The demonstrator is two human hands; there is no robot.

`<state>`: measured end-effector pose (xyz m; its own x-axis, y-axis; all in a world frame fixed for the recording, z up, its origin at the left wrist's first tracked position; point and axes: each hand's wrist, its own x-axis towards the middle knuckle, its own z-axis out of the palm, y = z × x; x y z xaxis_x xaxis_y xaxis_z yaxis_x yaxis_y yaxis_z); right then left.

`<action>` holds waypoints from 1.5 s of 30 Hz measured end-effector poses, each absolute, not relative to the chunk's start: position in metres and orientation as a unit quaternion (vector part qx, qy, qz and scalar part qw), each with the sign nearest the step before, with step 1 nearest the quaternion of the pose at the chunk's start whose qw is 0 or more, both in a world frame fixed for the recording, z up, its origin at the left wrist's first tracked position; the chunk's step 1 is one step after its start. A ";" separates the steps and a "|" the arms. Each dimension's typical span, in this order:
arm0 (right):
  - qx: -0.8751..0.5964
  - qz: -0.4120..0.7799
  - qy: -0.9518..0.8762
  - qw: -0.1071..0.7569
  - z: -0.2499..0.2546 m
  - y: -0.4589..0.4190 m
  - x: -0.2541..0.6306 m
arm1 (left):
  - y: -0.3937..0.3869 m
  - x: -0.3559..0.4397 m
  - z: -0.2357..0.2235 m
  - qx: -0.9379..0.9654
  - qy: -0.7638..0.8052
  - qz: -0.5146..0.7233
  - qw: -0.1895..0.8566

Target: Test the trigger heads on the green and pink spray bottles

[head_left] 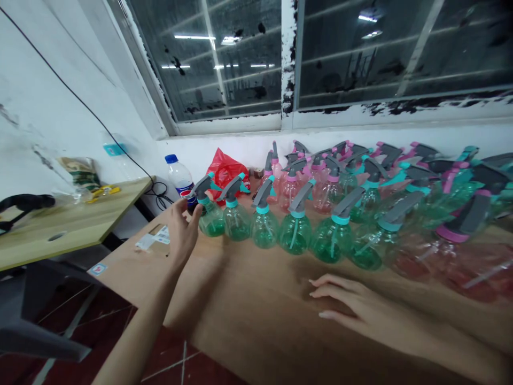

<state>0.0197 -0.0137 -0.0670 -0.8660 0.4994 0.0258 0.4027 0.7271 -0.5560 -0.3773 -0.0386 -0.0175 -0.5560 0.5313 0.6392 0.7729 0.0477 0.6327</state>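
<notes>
The person's right hand (344, 299) is reaching in nearest the camera, its fingers loosely parted and holding nothing, over the table (244, 299). The left hand (183, 232) is standing just beside the leftmost green spray bottle (212, 222), thumb and fingers half-curled with a gap between them; whether they are touching it, I can't tell for sure. That bottle is standing upright at the left end of a front row of six green spray bottles, each wearing its trigger head. Pink spray bottles (289, 192) are crowding behind them with more green ones. As far as placing goes, the row is looking largely formed at this end, the bottles standing close together. Toward the right, the bottles are overlapping and looking less orderly, so any straightening left is probably lying there.
</notes>
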 end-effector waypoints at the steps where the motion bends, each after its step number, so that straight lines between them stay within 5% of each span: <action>1: -0.251 0.276 -0.923 0.092 -0.067 -0.014 0.022 | -0.043 -0.370 -0.019 -0.449 -0.712 -0.524 0.131; 16: -0.297 0.269 -0.913 0.077 -0.054 -0.045 0.057 | -0.003 -0.322 -0.030 -0.567 -0.730 -0.362 0.118; 31: -0.261 0.294 -0.915 0.094 -0.050 -0.046 0.035 | -0.092 -0.296 -0.023 -0.547 -0.773 -0.283 0.153; 38: -0.284 0.276 -0.910 0.124 -0.045 -0.046 0.060 | -0.163 -0.216 -0.027 -0.640 -0.698 -0.313 0.070; 45: -0.305 0.270 -0.903 0.135 -0.053 -0.062 0.091 | -0.143 -0.138 -0.025 -0.749 -0.600 -0.280 0.015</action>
<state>0.0915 -0.0618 -0.0526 -0.7773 0.6242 0.0784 0.4783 0.6674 -0.5708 -0.1384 -0.1434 -0.0253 0.1238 0.8905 0.4377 0.9073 -0.2802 0.3134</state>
